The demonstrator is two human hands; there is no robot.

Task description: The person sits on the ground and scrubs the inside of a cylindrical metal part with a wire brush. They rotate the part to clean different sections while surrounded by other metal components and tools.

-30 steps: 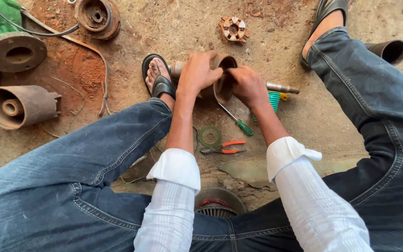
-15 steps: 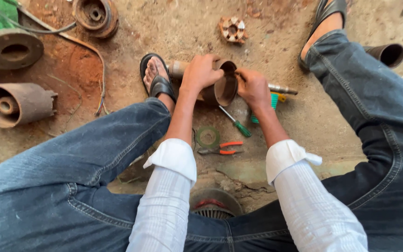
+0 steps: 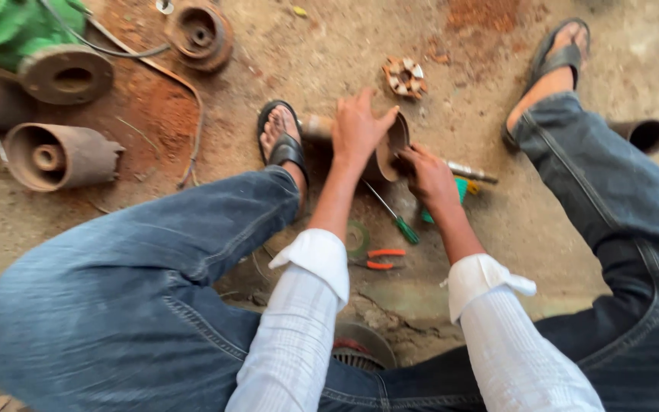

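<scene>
— What do the hands have?

— At upper centre of the frame, the left hand (image 3: 360, 131) lies spread over a rusty metal cup (image 3: 387, 149) on the dirt floor (image 3: 482, 53), palm on top, fingers splayed rather than clenched. The right hand (image 3: 427, 174) is curled at the cup's rim, just right of it; what its fingers pinch I cannot tell.

— What lies around it?

— Just below the cup, a screwdriver with a green handle (image 3: 392, 217). Lower, orange-handled pliers (image 3: 381, 259) beside a green ring of tape (image 3: 358, 238). Above the cup, a small toothed metal part (image 3: 404, 77).

— Any packages, labels?

— No labels that I can make out. In the upper left corner a green pump body (image 3: 24, 34) with a rusty flange, and below it a rusty cone-shaped casing (image 3: 59, 156). A black sandal (image 3: 282, 137) sits just left of the cup.
</scene>
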